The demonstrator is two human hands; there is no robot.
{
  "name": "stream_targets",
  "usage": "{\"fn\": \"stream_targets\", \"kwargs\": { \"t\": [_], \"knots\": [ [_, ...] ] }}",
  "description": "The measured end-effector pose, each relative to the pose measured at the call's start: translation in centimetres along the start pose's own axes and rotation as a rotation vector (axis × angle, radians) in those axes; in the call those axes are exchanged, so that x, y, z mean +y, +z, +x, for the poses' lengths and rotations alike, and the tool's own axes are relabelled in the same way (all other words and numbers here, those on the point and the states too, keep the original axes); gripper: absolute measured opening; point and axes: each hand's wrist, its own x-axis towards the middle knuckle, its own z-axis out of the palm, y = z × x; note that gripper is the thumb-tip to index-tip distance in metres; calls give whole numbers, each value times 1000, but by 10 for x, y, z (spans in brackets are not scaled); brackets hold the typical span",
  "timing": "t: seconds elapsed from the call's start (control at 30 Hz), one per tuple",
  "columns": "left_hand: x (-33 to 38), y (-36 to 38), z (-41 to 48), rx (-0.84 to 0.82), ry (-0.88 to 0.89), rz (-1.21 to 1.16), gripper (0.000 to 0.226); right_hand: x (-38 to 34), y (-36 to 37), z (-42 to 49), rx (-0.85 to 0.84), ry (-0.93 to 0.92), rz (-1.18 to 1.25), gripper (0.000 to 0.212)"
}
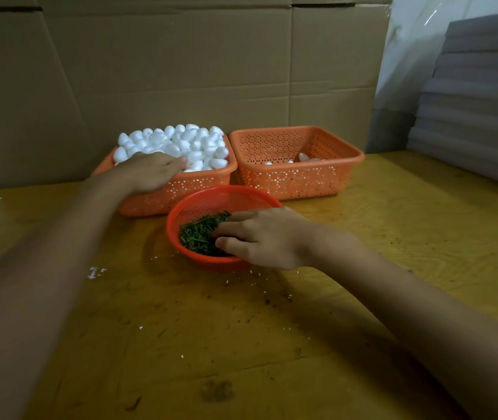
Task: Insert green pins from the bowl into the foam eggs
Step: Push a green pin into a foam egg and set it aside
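— What sits on the surface (pixel 393 237)?
— A left basket (pixel 181 189) heaped with foam eggs (pixel 193 140), a right basket (pixel 296 177) holding a few, and in front a red bowl (pixel 199 201) of green pins (pixel 196 234).
— The hands?
— The left hand (pixel 147 172) lies on the heaped eggs and the right hand (pixel 259 237) has its fingers in the pins. I cannot tell whether either grips anything.

Left hand (pixel 150 172) at far left, palm down, fingers lightly bent; left forearm (pixel 60 253) stretched diagonally from the near-left corner. Right hand (pixel 261 237) nearer and central, palm down, fingers (pixel 226 227) curled downward, thumb on the near side pointing left; right forearm (pixel 393 292) entering from near right. Hands well apart; undersides of both palms hidden.
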Motion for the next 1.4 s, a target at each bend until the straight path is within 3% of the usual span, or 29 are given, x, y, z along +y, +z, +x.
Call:
{"fn": "stream_targets", "kwargs": {
  "t": [0.13, 0.37, 0.53, 0.8, 0.93, 1.1, 1.4],
  "knots": [
    [1, 4, -5, 92, -34, -71, 41, -1, 1, 0, 5, -2, -1, 51],
    [9, 10, -25, 622, -75, -429, 11, -2, 1, -1, 1, 4, 6, 49],
    [9, 8, -38, 788, 17, -657, 15, -2, 1, -1, -1, 4, -1, 49],
    [37, 7, -78, 661, 137, -1081, 44, -4, 0, -2, -9, 4, -1, 50],
    [64, 14, -93, 458, 153, -1232, 35, -4, 0, -2, -4, 6, 2, 49],
    [89, 44, -113, 220, 199, -1254, 26, -3, 2, -2, -2, 23, -2, 50],
    [87, 52, -114, 124, 283, -1177, 16, -7, -1, -6, 20, 37, 16, 39]
  ]
}}
